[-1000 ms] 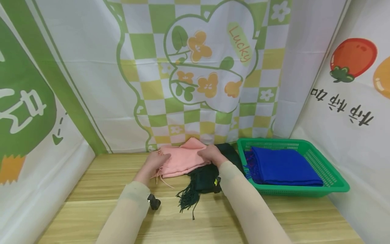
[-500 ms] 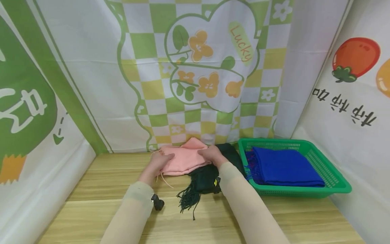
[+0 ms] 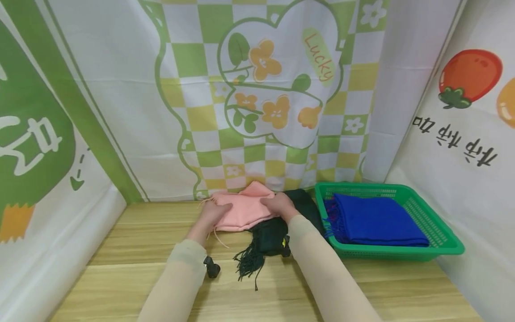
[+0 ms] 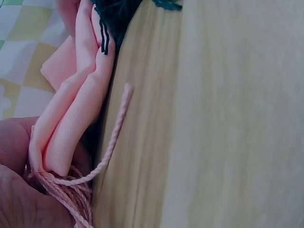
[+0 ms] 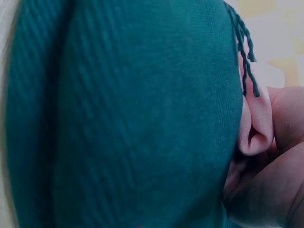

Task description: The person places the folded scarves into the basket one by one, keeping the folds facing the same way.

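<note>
Nearest: bare wooden table (image 3: 281,290), both sleeved forearms reaching forward over it. Dark green scarf (image 3: 270,237) lies mid-table, tassels trailing toward the person; part of it runs under the pink one. Left hand (image 3: 211,214) grips the left end of the folded pink scarf (image 3: 243,210), fingers curled over the fringed edge; the left wrist view shows the folded layers pinched against the palm, one loose pink tassel (image 4: 111,142) lying on the wood. Right hand (image 3: 279,206) grips the scarf's right end, fingers curled on the fold; the right wrist view shows pink cloth pinched at the fingertips just beside the green knit. Pink scarf rests on the table near the back edge. Right of it, green basket (image 3: 442,243) holds a folded blue scarf (image 3: 374,221). Behind: checked flower backdrop (image 3: 277,89).
</note>
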Demonstrator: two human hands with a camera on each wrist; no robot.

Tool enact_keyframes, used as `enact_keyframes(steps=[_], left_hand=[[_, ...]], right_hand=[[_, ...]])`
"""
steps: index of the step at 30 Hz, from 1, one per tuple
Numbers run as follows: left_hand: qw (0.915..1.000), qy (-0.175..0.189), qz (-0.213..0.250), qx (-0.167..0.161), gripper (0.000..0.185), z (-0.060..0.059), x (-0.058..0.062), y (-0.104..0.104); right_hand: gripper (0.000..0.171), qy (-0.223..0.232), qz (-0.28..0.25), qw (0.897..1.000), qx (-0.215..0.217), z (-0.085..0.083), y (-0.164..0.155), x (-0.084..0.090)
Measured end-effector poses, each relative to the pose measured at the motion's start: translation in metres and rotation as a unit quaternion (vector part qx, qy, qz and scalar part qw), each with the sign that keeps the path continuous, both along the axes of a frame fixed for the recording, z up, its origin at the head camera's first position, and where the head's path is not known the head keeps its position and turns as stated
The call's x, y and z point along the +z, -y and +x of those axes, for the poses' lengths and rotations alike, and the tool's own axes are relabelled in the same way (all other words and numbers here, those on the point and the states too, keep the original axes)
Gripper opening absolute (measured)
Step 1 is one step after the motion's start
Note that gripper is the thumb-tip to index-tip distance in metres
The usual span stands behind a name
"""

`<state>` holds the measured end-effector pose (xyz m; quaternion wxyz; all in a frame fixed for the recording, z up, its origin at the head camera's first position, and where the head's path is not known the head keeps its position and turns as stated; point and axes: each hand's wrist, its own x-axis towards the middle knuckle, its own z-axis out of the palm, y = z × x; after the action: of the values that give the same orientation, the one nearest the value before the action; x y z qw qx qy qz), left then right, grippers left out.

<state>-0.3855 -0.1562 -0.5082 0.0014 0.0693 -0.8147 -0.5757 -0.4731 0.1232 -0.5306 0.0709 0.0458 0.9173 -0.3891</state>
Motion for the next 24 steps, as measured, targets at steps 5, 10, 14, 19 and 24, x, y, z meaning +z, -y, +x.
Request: enact_keyframes(steps=[5,10,14,19,24], left_hand=[[0.9999,0.008,-0.015,0.0,0.083,-0.008,-0.009,0.001],[0.9998,0.004,-0.022,0.001,0.088,-0.028,-0.034,0.011],[0.9996,0.0,-0.024,-0.015,0.095,-0.039,-0.046,0.018],[0.9996,-0.004,-0.027,-0.01,0.091,-0.023,-0.032,0.012],[0.9976,-0.021,-0.066,-0.008,0.082,-0.002,-0.012,0.004]], right_hand=[[0.089,0.002,0.015,1.0,0.004,0.004,0.001,0.003],[0.081,-0.021,0.033,0.999,0.012,0.039,0.01,0.032],[0.073,-0.03,0.072,0.997,0.007,0.063,0.018,0.051],[0.073,-0.042,0.12,0.992,0.01,0.058,0.019,0.043],[0.067,-0.039,0.124,0.991,0.001,0.062,0.021,0.042]])
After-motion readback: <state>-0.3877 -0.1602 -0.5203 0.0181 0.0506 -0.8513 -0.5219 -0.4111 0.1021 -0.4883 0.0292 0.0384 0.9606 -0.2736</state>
